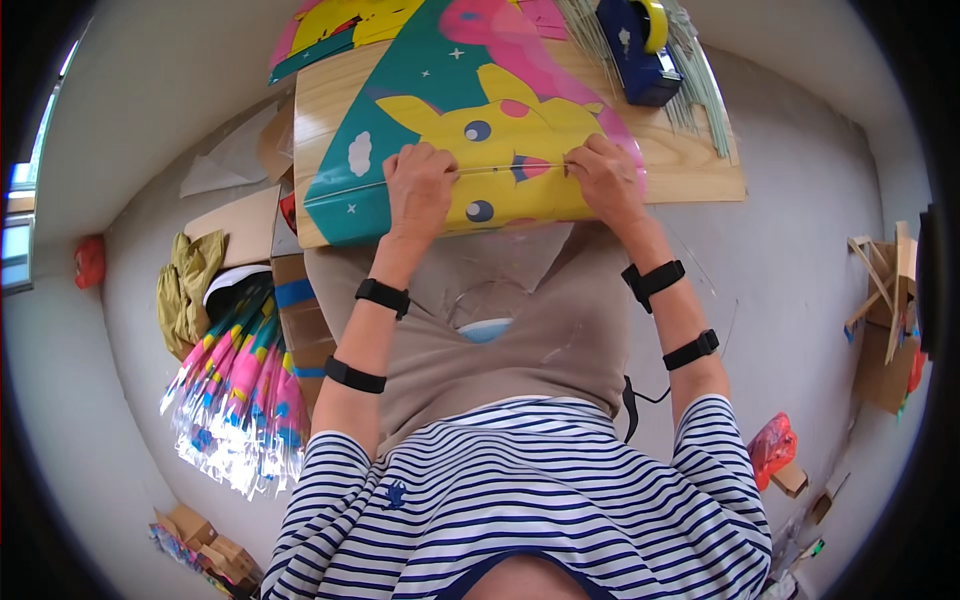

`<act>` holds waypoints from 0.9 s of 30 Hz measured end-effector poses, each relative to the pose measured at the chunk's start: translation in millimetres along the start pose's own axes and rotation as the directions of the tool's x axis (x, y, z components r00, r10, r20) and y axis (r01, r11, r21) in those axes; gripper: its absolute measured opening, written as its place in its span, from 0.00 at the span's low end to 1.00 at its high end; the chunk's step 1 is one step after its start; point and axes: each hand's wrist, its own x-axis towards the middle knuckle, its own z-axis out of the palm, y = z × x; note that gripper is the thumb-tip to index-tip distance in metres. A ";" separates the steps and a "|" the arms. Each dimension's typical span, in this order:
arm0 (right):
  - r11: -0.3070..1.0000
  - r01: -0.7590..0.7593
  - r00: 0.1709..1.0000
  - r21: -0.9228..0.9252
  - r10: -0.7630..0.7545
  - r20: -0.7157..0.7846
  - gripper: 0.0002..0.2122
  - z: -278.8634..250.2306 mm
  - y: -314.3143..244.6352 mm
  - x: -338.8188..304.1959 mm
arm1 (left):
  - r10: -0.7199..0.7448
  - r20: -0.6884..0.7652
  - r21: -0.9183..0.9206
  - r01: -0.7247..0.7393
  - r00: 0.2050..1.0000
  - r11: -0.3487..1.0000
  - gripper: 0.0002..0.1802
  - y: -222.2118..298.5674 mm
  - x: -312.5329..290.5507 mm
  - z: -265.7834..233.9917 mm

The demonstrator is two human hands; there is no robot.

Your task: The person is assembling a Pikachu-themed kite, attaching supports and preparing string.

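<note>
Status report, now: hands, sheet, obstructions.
Left hand and right hand curled, both on printed sheet. Sheet spread across wooden table. Tape dispenser and thin sticks off right, clear of both hands.

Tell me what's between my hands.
In the head view, the sheet runs from left hand to right hand, yellow there and crossed by a thin line.

Bright, even light; window (17, 250), far left of the left hand (420, 185), pale and washed out. Glare whitens the foil strips (235, 445) down-left of that hand. Shadows faint. Walls (65, 380) bow outward; corners fall to black.
</note>
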 end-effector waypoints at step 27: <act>0.959 -0.282 0.946 0.021 0.281 -0.163 0.04 -4.5 19.1 -36.4 | 0.004 0.006 0.107 -0.005 1.000 0.994 0.03 -15.6 -5.6 -4.4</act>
